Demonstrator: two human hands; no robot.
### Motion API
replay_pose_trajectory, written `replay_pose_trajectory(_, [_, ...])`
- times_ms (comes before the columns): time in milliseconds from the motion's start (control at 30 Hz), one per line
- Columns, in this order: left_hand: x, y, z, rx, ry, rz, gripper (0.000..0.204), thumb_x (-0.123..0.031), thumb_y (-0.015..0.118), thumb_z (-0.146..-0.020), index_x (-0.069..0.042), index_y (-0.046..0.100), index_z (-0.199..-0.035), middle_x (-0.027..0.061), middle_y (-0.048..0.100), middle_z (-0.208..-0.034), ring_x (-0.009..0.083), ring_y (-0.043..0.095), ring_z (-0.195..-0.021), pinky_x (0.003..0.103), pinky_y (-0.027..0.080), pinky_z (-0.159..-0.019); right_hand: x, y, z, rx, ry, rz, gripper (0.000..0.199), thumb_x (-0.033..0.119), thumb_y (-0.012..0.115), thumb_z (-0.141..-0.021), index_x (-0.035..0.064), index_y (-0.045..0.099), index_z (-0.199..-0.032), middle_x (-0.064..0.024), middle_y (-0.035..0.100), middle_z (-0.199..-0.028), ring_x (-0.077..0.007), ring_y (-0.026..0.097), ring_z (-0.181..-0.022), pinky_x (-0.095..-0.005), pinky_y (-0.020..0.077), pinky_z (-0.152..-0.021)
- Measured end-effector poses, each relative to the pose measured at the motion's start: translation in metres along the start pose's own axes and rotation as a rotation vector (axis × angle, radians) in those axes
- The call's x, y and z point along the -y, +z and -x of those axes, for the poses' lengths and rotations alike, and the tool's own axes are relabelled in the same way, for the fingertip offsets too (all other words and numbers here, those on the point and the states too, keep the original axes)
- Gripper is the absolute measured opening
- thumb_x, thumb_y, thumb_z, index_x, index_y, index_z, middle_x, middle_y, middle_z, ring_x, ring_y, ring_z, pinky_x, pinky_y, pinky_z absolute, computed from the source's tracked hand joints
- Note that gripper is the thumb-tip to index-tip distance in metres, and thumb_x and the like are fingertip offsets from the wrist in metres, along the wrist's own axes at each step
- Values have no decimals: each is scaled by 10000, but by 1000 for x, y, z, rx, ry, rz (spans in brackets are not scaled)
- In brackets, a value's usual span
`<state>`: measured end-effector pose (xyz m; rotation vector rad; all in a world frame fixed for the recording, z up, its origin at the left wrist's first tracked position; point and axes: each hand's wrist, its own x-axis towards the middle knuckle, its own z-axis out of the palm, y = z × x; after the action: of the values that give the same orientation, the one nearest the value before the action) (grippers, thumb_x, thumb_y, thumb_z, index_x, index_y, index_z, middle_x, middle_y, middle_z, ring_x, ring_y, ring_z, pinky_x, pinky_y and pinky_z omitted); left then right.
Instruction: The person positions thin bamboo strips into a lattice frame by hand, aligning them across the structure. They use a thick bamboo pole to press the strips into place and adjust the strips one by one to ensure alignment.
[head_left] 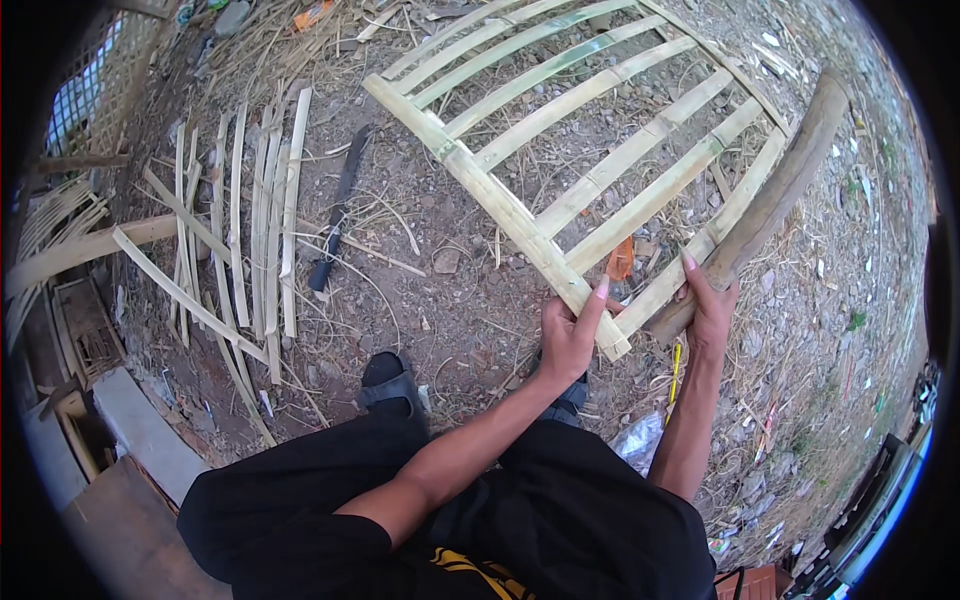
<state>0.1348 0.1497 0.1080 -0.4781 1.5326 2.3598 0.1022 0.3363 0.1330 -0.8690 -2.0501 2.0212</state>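
Observation:
A bamboo slat frame [497,205], with several pale slats joined between two rails, lies tilted in front of me. My left hand [572,338] is closed round the near end of its thick left rail, thumb on top. My right hand [710,298] grips the outermost right-hand slat, with the thumb stretched along it. A thick brown wooden log [785,185] lies along that side of the frame, touching or just beneath it, and its near end passes by my right hand. The undersides of both grips are hidden.
Loose bamboo strips [262,215] lie on the ground at left, beside a dark long-bladed knife [345,200]. Wooden boards [150,430] sit at lower left. A clear plastic bag [640,440] and a yellow stick [676,370] lie near my right forearm. Orange scrap [620,260] shows beneath the frame.

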Motion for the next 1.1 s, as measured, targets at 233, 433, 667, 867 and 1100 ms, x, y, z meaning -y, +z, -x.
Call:
replay_pose_trajectory(233, [7, 41, 28, 56, 94, 149, 206, -149, 580, -1017, 29, 586, -1120, 95, 694, -1043, 92, 638, -883, 248, 520, -770, 42, -26, -44, 300, -9, 179, 406, 158, 844, -770, -12, 613, -1057, -41, 637, -808, -100, 580, -597, -248, 470, -536])
replay_pose_trajectory(433, [11, 68, 34, -109, 53, 301, 255, -196, 568, -1029, 28, 563, -1153, 107, 701, -981, 114, 664, -835, 242, 521, -694, 74, 17, -86, 615, -156, 362, 482, 179, 857, -761, -3, 595, -1123, -40, 636, -814, -102, 595, -616, -249, 496, -548])
replay_pose_trajectory(667, [22, 76, 11, -172, -194, 344, 509, -445, 475, -1045, 38, 604, -1141, 117, 708, -816, 174, 692, -646, 261, 517, -540, 82, 76, -126, 922, -137, 495, 495, 181, 879, -738, 14, 610, -1119, -34, 632, -783, -103, 582, -579, -255, 490, -518])
replay_pose_trajectory(867, [42, 90, -31, -194, -302, 373, 542, -486, 519, -1014, -22, 519, -1292, 123, 688, -935, 175, 673, -580, 270, 532, -508, 63, 86, -178, 930, -90, 675, 535, 186, 881, -715, 17, 612, -1145, -40, 632, -776, -106, 572, -572, -266, 489, -502])
replay_pose_trajectory(1100, [77, 94, -82, -247, -488, 459, 602, -494, 589, -975, -28, 449, -1331, 116, 655, -1018, 217, 695, -631, 296, 572, -569, 27, 91, -199, 727, -302, 967, 592, 166, 874, -675, -3, 637, -1191, -103, 698, -893, -173, 655, -738, -322, 549, -623])
